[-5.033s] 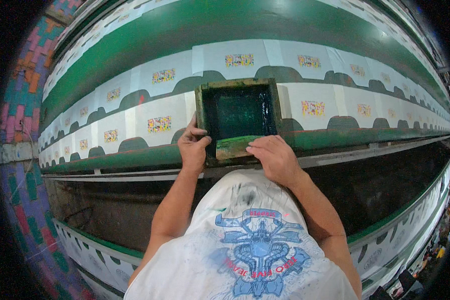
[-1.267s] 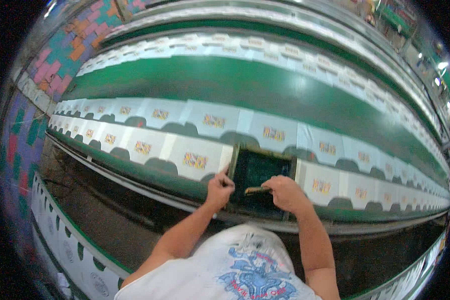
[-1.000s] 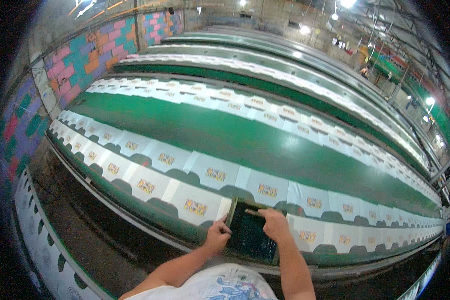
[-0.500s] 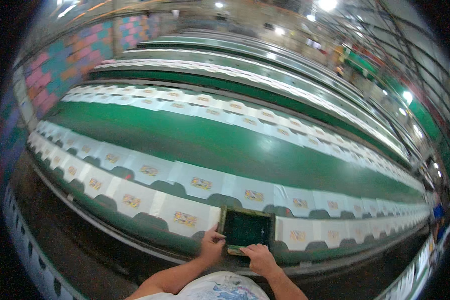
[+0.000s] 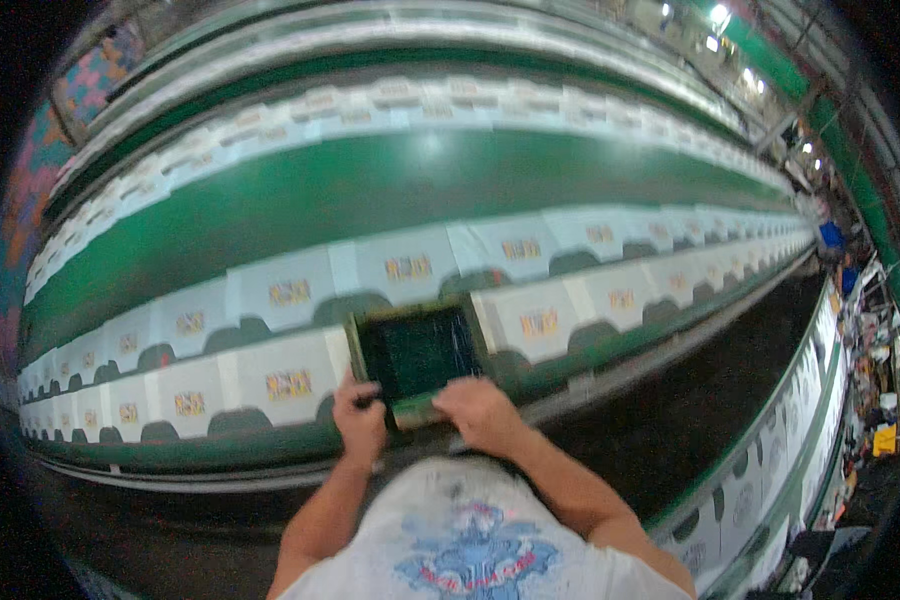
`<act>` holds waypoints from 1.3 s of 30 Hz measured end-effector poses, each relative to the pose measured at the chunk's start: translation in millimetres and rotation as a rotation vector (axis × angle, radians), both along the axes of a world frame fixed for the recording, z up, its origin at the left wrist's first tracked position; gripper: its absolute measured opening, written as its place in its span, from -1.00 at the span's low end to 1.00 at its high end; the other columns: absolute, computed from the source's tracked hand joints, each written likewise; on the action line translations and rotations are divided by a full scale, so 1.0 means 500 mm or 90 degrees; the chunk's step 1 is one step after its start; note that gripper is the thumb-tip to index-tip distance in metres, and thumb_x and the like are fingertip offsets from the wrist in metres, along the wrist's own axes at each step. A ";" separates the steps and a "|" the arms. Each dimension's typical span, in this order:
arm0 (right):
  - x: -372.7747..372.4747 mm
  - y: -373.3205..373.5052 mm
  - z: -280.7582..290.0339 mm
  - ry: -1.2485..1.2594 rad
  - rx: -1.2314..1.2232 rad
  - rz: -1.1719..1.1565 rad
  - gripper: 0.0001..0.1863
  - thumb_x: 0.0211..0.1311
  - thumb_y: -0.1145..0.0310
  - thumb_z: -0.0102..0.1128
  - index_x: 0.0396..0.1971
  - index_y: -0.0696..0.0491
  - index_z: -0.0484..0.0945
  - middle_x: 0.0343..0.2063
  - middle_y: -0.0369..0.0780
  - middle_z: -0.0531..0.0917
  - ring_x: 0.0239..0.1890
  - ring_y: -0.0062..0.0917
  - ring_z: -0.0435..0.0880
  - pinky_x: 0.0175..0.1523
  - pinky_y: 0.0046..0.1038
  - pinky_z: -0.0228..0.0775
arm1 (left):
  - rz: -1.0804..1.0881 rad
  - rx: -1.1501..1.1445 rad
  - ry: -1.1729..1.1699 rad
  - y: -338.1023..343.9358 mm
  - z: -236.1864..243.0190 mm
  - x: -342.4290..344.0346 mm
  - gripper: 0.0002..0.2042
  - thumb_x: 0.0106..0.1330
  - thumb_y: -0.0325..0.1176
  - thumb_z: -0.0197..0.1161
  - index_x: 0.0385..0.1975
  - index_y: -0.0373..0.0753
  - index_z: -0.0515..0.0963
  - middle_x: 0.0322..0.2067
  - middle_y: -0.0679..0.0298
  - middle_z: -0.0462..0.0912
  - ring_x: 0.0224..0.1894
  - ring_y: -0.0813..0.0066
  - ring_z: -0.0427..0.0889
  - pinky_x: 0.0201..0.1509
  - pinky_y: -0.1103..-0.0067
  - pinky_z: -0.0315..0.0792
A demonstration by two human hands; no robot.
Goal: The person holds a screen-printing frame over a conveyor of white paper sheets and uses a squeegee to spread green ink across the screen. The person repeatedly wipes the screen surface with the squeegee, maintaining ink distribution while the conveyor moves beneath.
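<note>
A screen-printing frame [image 5: 480, 338] with a dark mesh window lies over the near row of cloth pieces on the long green table. My left hand [image 5: 360, 418] is closed on its near left corner, with a small dark patch by the thumb that I cannot make out. At the near rail, to the right of its middle, my right hand [image 5: 482, 415] has its fingers curled round the edge. Either side of the frame lie white cloth pieces [image 5: 315, 355] with small orange, yellow and dark prints. The cloth under the frame is hidden.
A second row of printed pale cloths [image 5: 355, 262] runs behind the near row, along the green tabletop [image 5: 370, 185]. More long tables with cloths stand beyond. Another table [image 5: 760, 470] is at the lower right, beside a dark aisle [image 5: 660, 420]. Clutter [image 5: 875, 400] lines the far right.
My view has turned, so the table, frame and hands appear higher and further left. Both hands stay on the frame, which keeps its place between the same printed cloths.
</note>
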State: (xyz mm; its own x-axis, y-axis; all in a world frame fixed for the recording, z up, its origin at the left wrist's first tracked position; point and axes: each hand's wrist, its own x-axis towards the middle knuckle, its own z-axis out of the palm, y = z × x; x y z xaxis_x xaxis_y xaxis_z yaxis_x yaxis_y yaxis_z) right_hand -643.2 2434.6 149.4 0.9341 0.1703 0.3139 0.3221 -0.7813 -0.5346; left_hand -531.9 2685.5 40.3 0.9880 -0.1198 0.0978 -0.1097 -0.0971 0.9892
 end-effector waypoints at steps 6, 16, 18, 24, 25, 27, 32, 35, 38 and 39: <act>-0.055 -0.088 -0.004 0.007 0.047 -0.031 -0.57 0.17 0.63 0.31 0.06 0.07 0.78 0.09 -0.12 0.79 0.19 -0.11 0.74 0.35 -0.04 0.56 | -0.010 0.035 -0.059 -0.066 0.078 -0.028 -0.77 0.14 -0.69 0.35 -0.26 -0.23 0.77 0.61 -0.26 0.41 0.64 -0.08 0.39 0.68 0.14 0.19; -0.174 -0.407 -0.047 0.018 0.039 -0.086 -0.57 0.18 0.60 0.29 0.07 0.07 0.78 0.12 -0.12 0.78 0.24 -0.11 0.71 0.45 -0.05 0.50 | -0.023 0.009 -0.096 -0.415 0.024 -0.114 -0.77 0.14 -0.69 0.38 -0.26 -0.22 0.77 0.60 -0.19 0.45 0.61 -0.08 0.43 0.66 0.20 0.21; -0.191 -0.457 -0.050 0.001 0.055 -0.079 -0.59 0.21 0.61 0.30 0.08 0.09 0.78 0.11 -0.10 0.78 0.23 -0.10 0.72 0.43 -0.06 0.54 | -0.008 -0.025 -0.049 -0.467 0.007 -0.130 -0.77 0.12 -0.70 0.35 -0.25 -0.27 0.76 0.61 -0.15 0.44 0.61 0.01 0.45 0.64 0.23 0.25; -0.209 -0.543 -0.053 -0.005 0.103 -0.034 -0.62 0.22 0.64 0.34 0.05 0.11 0.78 0.08 -0.08 0.79 0.20 -0.07 0.74 0.38 -0.06 0.60 | 0.006 -0.043 0.088 -0.518 -0.004 -0.150 -0.81 0.11 -0.71 0.35 -0.30 -0.31 0.71 0.62 -0.11 0.44 0.55 0.19 0.50 0.48 0.35 0.36; -0.208 -0.550 -0.056 -0.005 0.111 -0.026 -0.62 0.22 0.64 0.34 0.04 0.11 0.78 0.08 -0.08 0.79 0.20 -0.07 0.75 0.38 -0.06 0.60 | 0.006 -0.050 0.099 -0.523 0.005 -0.151 -0.81 0.11 -0.71 0.35 -0.31 -0.31 0.71 0.63 -0.11 0.43 0.55 0.19 0.51 0.49 0.35 0.36; -0.203 -0.560 -0.059 -0.005 0.116 -0.010 -0.62 0.20 0.64 0.35 0.03 0.11 0.78 0.08 -0.08 0.79 0.20 -0.08 0.75 0.38 -0.07 0.61 | 0.008 -0.065 0.122 -0.529 0.020 -0.153 -0.82 0.11 -0.72 0.35 -0.32 -0.31 0.69 0.64 -0.11 0.42 0.54 0.18 0.51 0.50 0.36 0.36; -0.193 -0.567 -0.054 -0.004 0.100 0.007 -0.62 0.19 0.62 0.36 0.03 0.10 0.78 0.06 -0.10 0.80 0.20 -0.09 0.75 0.37 -0.07 0.61 | 0.011 -0.069 0.083 -0.526 0.011 -0.151 -0.80 0.10 -0.74 0.35 -0.32 -0.32 0.69 0.64 -0.12 0.40 0.53 0.25 0.53 0.52 0.39 0.34; -0.187 -0.570 -0.045 -0.003 0.107 0.013 -0.64 0.23 0.66 0.38 0.04 0.12 0.78 0.05 -0.08 0.80 0.15 -0.08 0.76 0.31 -0.08 0.64 | 0.016 -0.085 0.055 -0.523 -0.016 -0.148 -0.79 0.08 -0.74 0.36 -0.31 -0.31 0.70 0.63 -0.17 0.41 0.57 0.18 0.50 0.57 0.36 0.31; -0.184 -0.573 -0.035 0.002 0.080 0.011 -0.63 0.24 0.66 0.34 0.05 0.13 0.77 0.05 -0.08 0.81 0.15 -0.08 0.76 0.31 -0.07 0.63 | 0.017 -0.101 0.102 -0.533 -0.008 -0.152 -0.79 0.06 -0.73 0.38 -0.34 -0.29 0.71 0.61 -0.22 0.42 0.60 0.06 0.47 0.62 0.30 0.28; -0.181 -0.571 -0.029 0.009 0.073 0.013 -0.62 0.24 0.66 0.33 0.06 0.13 0.77 0.06 -0.08 0.80 0.15 -0.08 0.76 0.32 -0.07 0.62 | 0.022 -0.103 0.103 -0.533 -0.008 -0.149 -0.80 0.05 -0.72 0.39 -0.36 -0.28 0.72 0.60 -0.23 0.43 0.59 0.04 0.48 0.62 0.29 0.28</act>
